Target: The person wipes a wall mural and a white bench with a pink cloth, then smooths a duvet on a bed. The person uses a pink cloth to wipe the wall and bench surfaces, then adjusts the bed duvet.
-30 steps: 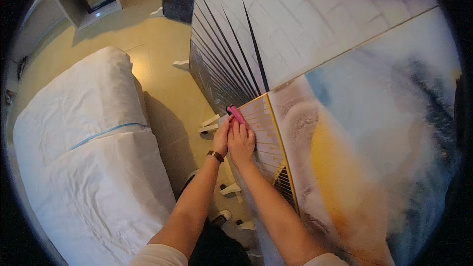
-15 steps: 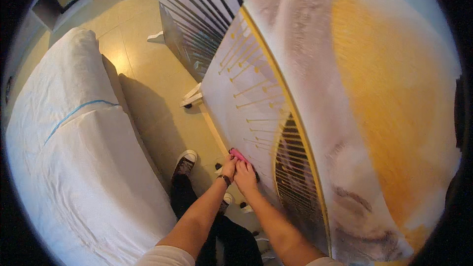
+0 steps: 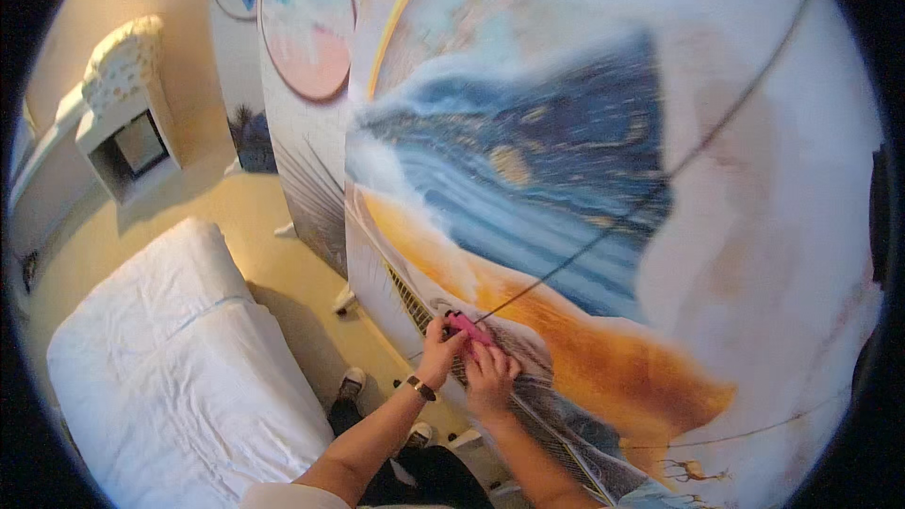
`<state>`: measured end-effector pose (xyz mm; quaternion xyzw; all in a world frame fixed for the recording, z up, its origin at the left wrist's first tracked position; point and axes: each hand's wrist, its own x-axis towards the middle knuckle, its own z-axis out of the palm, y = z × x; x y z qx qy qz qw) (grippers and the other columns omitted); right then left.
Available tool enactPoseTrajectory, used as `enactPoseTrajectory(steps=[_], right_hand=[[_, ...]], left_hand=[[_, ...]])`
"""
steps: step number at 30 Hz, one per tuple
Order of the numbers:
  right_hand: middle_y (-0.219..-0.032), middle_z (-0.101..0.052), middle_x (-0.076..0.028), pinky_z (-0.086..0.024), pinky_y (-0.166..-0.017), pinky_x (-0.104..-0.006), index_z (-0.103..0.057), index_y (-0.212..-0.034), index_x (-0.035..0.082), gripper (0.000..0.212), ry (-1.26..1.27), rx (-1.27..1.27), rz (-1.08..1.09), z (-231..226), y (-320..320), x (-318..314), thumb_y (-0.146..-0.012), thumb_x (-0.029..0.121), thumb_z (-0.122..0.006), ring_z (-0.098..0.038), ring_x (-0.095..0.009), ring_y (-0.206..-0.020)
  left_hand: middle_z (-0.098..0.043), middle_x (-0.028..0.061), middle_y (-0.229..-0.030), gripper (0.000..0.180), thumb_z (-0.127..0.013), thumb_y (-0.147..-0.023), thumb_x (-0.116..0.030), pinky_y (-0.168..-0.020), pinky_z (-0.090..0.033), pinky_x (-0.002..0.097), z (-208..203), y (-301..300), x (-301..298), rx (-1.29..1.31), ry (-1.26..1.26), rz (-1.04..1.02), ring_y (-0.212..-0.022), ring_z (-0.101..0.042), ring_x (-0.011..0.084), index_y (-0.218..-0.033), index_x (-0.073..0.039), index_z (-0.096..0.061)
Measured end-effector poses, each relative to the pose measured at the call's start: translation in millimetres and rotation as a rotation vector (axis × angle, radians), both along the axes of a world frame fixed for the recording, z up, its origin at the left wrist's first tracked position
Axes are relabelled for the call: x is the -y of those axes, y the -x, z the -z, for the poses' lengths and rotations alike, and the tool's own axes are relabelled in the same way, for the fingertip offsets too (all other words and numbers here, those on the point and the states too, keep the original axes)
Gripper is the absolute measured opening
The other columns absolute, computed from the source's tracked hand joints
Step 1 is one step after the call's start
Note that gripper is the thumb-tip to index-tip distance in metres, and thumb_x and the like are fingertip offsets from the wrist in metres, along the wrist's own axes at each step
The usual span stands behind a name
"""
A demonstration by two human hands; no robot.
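Note:
Both hands hold a small, oblong pink object with a dark end (image 3: 464,324) in front of a printed folding screen (image 3: 556,254). My left hand (image 3: 438,355) is closed on its left side, a dark-banded watch on that wrist. The fingers of my right hand (image 3: 488,375) bend over its lower right end. What kind of object it is cannot be made out. From near it a thin dark line (image 3: 650,190) runs to the upper right; whether it is a cord or part of the print is unclear. The screen shows blue, orange and gold shapes.
A bed or couch under a white sheet (image 3: 179,358) stands to the left. Further printed panels (image 3: 306,123) on small white feet (image 3: 344,300) stand beyond, over a tiled floor (image 3: 255,226). At the far left is a white cabinet with a dark opening (image 3: 137,146). My shoes (image 3: 352,384) are below.
My view has tilted up, showing more of the screen's blue and orange print. Both hands with the pink object have risen from near the screen's lower edge to higher on it.

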<state>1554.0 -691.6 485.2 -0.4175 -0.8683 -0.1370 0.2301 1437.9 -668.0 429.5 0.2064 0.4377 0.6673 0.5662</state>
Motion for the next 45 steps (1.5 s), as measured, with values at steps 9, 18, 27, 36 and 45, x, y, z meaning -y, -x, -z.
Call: enactPoseTrajectory(steps=[9,18,27,36,45], right_hand=[[-0.117,-0.060,0.002,-0.030,-0.092,-0.0393,-0.070,-0.106,0.018,0.024,-0.530,-0.403,0.057,-188.0,-56.9,13.8,-0.085,0.020,-0.061,-0.049,-0.020,-0.107],[-0.112,-0.059,-0.002,-0.032,-0.091,-0.0416,-0.070,-0.108,0.016,0.029,-0.162,-0.226,-0.004,-76.3,-67.2,40.1,-0.080,0.013,-0.063,-0.050,-0.023,-0.106],[-0.113,-0.061,-0.001,-0.032,-0.090,-0.0398,-0.070,-0.105,0.016,0.026,-0.382,-0.454,0.059,-206.4,-61.3,36.6,-0.079,0.016,-0.066,-0.050,-0.020,-0.105],[-0.113,-0.058,-0.001,-0.034,-0.090,-0.0415,-0.069,-0.108,0.020,0.031,-0.401,-0.379,0.147,-175.1,-42.5,18.8,-0.077,0.017,-0.067,-0.048,-0.022,-0.106],[-0.116,-0.060,-0.003,-0.038,-0.089,-0.0436,-0.070,-0.107,0.017,0.029,-0.229,-0.340,0.201,-119.3,-104.7,60.8,-0.079,0.011,-0.066,-0.051,-0.025,-0.109]], left_hand=[[-0.048,0.0144,-0.105,0.031,-0.057,-0.085,0.002,-0.083,-0.043,0.0330,-240.0,-52.7,29.0,-0.811,-0.649,-0.224,-0.092,-0.051,0.0268,-0.115,-0.001,-0.052],[-0.049,0.0259,-0.107,0.031,-0.055,-0.089,-0.008,-0.083,-0.042,0.0460,-95.8,-68.5,51.3,-0.861,-0.181,-0.230,-0.093,-0.050,0.0417,-0.118,0.001,-0.047],[-0.051,0.0197,-0.112,0.036,-0.056,-0.092,-0.010,-0.091,-0.041,0.0376,-237.2,-68.5,46.4,-0.841,-0.575,-0.248,-0.104,-0.050,0.0313,-0.125,0.002,-0.047],[-0.046,0.0229,-0.109,0.035,-0.047,-0.093,-0.005,-0.087,-0.039,0.0416,-221.6,-52.7,30.2,-1.044,-0.576,-0.242,-0.097,-0.048,0.0375,-0.126,0.005,-0.041],[-0.046,0.0244,-0.099,0.019,-0.050,-0.091,-0.005,-0.079,-0.038,0.0451,-159.3,-99.0,62.5,-0.916,-0.508,0.079,-0.091,-0.046,0.0395,-0.107,0.004,-0.043]])
